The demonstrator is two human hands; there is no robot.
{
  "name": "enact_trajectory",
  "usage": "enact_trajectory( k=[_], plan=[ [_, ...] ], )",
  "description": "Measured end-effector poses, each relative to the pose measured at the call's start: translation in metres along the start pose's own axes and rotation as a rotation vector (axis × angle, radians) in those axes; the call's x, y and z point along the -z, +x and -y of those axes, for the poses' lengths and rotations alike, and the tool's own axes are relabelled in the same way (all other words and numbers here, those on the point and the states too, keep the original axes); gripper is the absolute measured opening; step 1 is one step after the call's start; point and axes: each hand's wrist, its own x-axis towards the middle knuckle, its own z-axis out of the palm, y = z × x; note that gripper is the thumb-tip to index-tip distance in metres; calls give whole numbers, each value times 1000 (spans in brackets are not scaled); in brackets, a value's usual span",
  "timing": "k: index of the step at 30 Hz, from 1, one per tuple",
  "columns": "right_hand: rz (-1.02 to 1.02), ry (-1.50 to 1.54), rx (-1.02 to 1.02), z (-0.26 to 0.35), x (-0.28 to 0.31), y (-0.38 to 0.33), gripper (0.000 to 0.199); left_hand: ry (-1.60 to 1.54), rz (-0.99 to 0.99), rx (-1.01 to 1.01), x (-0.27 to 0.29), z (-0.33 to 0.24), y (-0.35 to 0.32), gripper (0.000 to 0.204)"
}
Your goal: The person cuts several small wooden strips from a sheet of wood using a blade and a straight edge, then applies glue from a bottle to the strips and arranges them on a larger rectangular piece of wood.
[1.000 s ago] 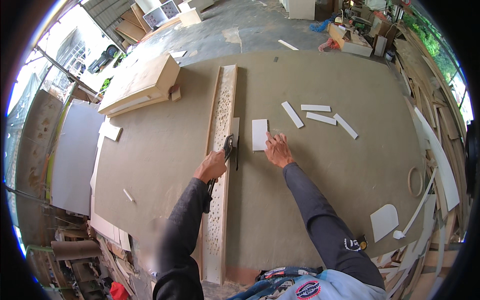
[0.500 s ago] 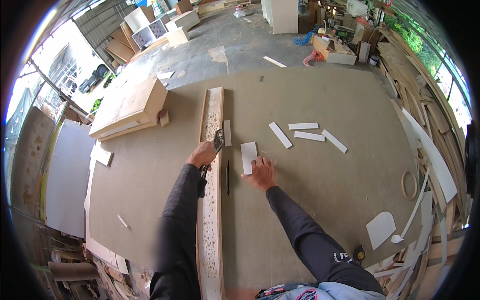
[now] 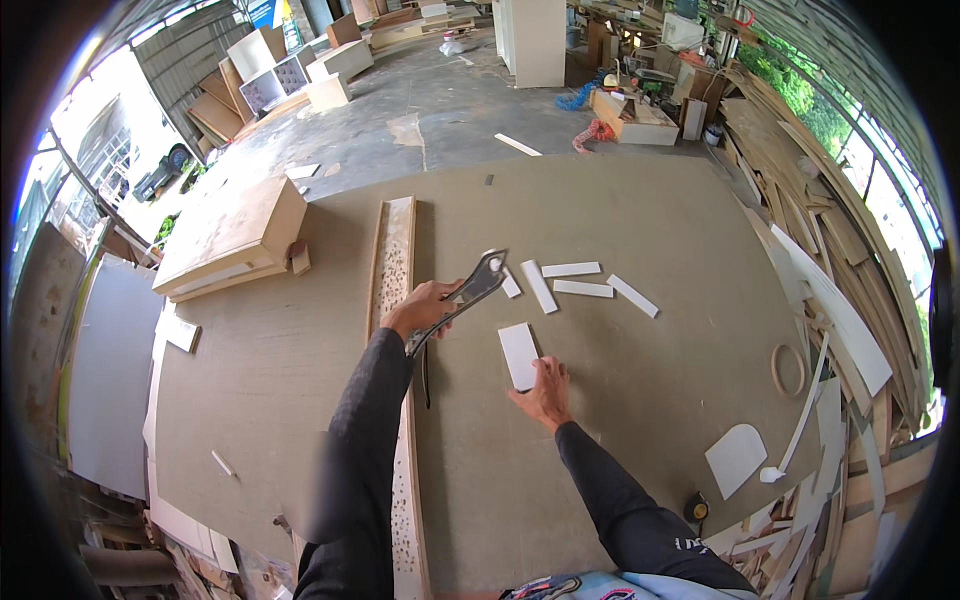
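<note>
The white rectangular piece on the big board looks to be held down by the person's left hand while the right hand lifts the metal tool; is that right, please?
Not quite: the hands are swapped. In the head view the right hand rests on the white rectangular piece on the big board, while the left hand lifts the metal tool.

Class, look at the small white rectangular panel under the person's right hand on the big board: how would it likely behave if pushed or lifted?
The white panel lies flat under the right hand, so it would probably slide, not roll or tip. Its straight edges suggest stiffness. Being thin and small, it is likely light.
</note>
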Motion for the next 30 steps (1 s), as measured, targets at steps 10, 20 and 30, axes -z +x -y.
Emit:
enact_trajectory(
  k=[10, 20, 30],
  plan=[
    [-1, 319, 102, 61, 34, -137, 67, -152, -265, -96, -26, -21, -166, 61],
    [336, 226, 206, 153, -34, -196, 58, -231, -512, 243, -107, 77, -357, 63],
    [261, 350, 305, 129, -59, -198, 42, -319, -618, 278, -185, 133, -415, 67]
  ],
)
